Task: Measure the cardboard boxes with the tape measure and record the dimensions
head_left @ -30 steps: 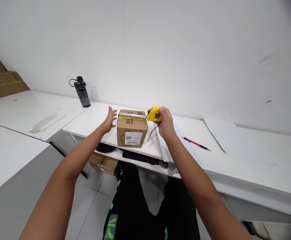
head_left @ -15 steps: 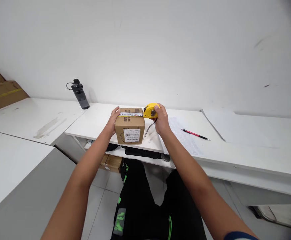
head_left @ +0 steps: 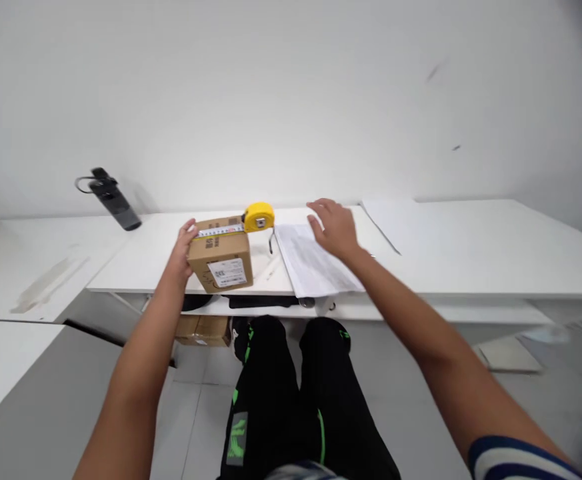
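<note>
Observed from within: an office-type workroom, evidenced by the long white worktop (head_left: pixel 471 257), paper sheets (head_left: pixel 313 263), labelled carton (head_left: pixel 221 257), tape measure (head_left: pixel 259 217) and tiled floor (head_left: pixel 208 420).

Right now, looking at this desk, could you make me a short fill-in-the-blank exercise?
The hand touching the cardboard box is the person's ____ one.
The tape measure has a ____ case.
Its blade stretches across the box's ____ face.
Near the right hand lie white sheets of ____.

Missing words: left; yellow; top; paper.
</note>
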{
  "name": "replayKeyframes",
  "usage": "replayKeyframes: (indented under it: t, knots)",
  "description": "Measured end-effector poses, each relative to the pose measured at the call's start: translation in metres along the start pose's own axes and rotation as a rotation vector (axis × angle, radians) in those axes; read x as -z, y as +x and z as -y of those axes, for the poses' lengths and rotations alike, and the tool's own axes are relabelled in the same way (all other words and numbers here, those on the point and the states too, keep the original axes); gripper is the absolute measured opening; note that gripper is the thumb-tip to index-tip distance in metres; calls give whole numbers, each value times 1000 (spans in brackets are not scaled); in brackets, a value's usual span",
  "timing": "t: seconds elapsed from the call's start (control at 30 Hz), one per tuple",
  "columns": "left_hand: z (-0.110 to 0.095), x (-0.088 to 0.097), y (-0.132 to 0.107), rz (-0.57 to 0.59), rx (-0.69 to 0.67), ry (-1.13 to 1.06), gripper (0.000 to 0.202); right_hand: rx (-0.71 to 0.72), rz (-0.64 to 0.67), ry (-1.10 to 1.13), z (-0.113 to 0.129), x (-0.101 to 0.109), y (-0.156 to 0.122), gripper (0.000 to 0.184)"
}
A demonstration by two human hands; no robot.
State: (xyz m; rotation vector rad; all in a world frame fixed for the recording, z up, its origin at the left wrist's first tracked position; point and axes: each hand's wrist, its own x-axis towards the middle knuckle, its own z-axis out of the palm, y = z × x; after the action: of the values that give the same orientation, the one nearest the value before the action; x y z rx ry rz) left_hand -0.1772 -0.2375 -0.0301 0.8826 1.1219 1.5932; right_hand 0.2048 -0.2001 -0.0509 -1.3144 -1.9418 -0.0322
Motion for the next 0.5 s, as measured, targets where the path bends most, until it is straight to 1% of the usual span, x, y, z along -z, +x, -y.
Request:
replayKeyframes:
  t: [0.03, 0.07, 0.1, 0.13, 0.17, 0.2, 0.23, 0.33, 0.37, 0.4, 0.43, 0.5]
  knots:
    - [0, -1, 2, -10, -13, -5, 54, -59, 95, -135, -24, 17, -4, 57]
    - [-1, -3, 5, -21, -17, -11, 52, -159, 227, -234, -48, 32, -10, 56]
    - [-2, -5, 7, -36, -16, -19, 49, -255, 385, -308, -69, 45, -16, 57]
    - [-3, -7, 9, -60, -14, -31, 47, -325, 523, -360, -87, 54, -24, 58]
    - [-4, -9, 10, -84, -16, -43, 44, -372, 632, -395, -101, 60, -34, 58]
    - [-6, -11, 11, -106, -19, -53, 42, -389, 702, -420, -111, 62, -43, 56]
    - [-7, -13, 12, -126, -23, -60, 40, -387, 732, -435, -118, 61, -52, 51]
    - [-11, -19, 11, -170, -31, -52, 34, -372, 708, -458, -128, 52, -75, 43]
    - [-12, -20, 11, -179, -32, -44, 33, -376, 687, -458, -129, 49, -80, 43]
    - [-13, -22, 10, -187, -39, -37, 32, -379, 639, -441, -131, 47, -84, 43]
    - [-13, -22, 11, -193, -48, -29, 32, -379, 558, -394, -133, 47, -88, 42]
    - [-13, -23, 12, -199, -68, -13, 32, -364, 319, -190, -135, 49, -95, 42]
